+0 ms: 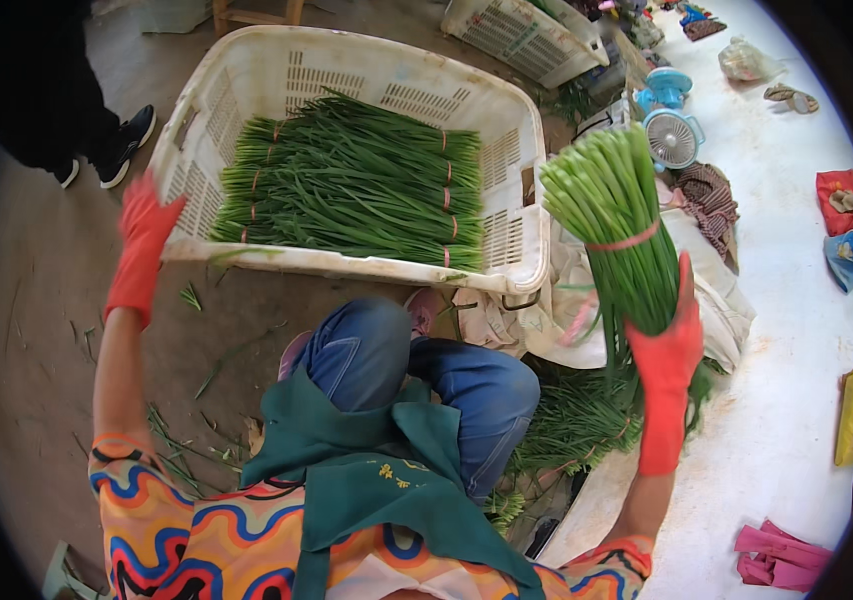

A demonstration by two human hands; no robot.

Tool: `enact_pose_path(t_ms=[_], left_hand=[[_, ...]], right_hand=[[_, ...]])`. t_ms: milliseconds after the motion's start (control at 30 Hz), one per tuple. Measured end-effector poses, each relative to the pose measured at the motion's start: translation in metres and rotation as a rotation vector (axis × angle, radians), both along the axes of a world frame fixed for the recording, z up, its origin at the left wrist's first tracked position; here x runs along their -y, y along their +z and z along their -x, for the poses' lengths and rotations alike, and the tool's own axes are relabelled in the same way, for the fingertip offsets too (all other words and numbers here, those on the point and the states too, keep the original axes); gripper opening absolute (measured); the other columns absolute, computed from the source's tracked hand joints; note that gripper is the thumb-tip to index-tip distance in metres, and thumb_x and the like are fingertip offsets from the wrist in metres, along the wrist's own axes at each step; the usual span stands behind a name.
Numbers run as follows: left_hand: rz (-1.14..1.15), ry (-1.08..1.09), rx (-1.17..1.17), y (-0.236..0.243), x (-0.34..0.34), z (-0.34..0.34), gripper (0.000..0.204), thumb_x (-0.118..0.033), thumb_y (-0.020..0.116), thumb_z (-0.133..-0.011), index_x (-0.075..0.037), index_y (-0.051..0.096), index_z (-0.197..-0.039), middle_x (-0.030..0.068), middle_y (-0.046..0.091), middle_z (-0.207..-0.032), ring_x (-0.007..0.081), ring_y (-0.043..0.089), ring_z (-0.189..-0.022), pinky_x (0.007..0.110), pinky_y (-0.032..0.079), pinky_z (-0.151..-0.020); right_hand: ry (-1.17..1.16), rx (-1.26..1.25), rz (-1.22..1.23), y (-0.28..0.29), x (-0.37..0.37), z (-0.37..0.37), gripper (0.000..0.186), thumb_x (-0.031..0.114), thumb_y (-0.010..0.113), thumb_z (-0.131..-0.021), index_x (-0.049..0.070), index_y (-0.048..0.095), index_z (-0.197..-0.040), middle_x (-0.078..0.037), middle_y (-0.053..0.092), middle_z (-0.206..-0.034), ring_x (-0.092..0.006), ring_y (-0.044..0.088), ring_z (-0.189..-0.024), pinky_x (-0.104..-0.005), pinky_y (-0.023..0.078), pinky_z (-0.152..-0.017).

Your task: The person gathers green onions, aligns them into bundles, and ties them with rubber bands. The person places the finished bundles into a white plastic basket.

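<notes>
My right hand (669, 345), in a red rubber glove, is closed round the leafy lower part of a bunch of garlic chives (622, 210). The bunch is upright with its pale cut ends uppermost, a pink band round its middle. At the near left corner of the white plastic crate (367, 262), my left hand (145, 228), also red-gloved, has its thumb apart from the fingers. Its fingertips are slightly blurred; whether it touches the rim I cannot tell. Several banded bunches of chives (347, 190) lie in the crate, cut ends toward its left and right sides.
More loose chives (577, 415) lie beside my right knee. Along the right runs a white surface (747, 400) with a small fan (673, 138), a yellow packet (852, 415) and pink cloth (782, 555). Another crate (517, 45) stands behind. A person's shoe (127, 145) is at upper left.
</notes>
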State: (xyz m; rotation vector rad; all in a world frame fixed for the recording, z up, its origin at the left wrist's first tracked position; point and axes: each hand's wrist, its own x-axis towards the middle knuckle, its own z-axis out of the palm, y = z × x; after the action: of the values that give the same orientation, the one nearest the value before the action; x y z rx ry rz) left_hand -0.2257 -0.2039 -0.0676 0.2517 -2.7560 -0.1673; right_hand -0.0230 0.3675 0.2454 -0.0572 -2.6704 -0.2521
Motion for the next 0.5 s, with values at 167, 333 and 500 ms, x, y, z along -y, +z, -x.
enact_pose_path(t_ms=[167, 333, 500], left_hand=[[-0.762, 0.045, -0.037, -0.041, 0.048, -0.009, 0.065, -0.014, 0.067, -0.078, -0.004, 0.039, -0.136, 0.0181, 0.054, -0.126, 0.0285, 0.052, -0.116, 0.034, 0.040, -0.097], [-0.580, 0.153, -0.039, -0.006, 0.009, -0.031, 0.057, -0.008, 0.063, -0.079, 0.000, 0.043, -0.132, 0.0173, 0.056, -0.124, 0.0239, 0.053, -0.115, 0.032, 0.041, -0.095], [-0.719, 0.201, -0.003, 0.025, -0.018, -0.033, 0.055, -0.003, 0.061, -0.079, 0.001, 0.043, -0.132, 0.0157, 0.055, -0.124, 0.0231, 0.053, -0.114, 0.031, 0.040, -0.096]], right_hand=[[0.232, 0.054, -0.114, -0.046, -0.023, 0.125, 0.089, 0.025, 0.078, -0.062, 0.021, 0.035, -0.141, -0.009, 0.057, -0.083, -0.0315, 0.058, -0.072, -0.0408, 0.046, -0.063], [0.329, 0.245, -0.074, -0.116, 0.002, 0.230, 0.091, 0.027, 0.076, -0.064, 0.027, 0.030, -0.143, -0.014, 0.060, -0.091, -0.0345, 0.060, -0.079, -0.0425, 0.048, -0.065], [0.459, 0.324, -0.029, -0.187, 0.085, 0.340, 0.087, 0.030, 0.077, -0.061, 0.026, 0.036, -0.138, -0.013, 0.059, -0.086, -0.0327, 0.060, -0.076, -0.0434, 0.049, -0.064]])
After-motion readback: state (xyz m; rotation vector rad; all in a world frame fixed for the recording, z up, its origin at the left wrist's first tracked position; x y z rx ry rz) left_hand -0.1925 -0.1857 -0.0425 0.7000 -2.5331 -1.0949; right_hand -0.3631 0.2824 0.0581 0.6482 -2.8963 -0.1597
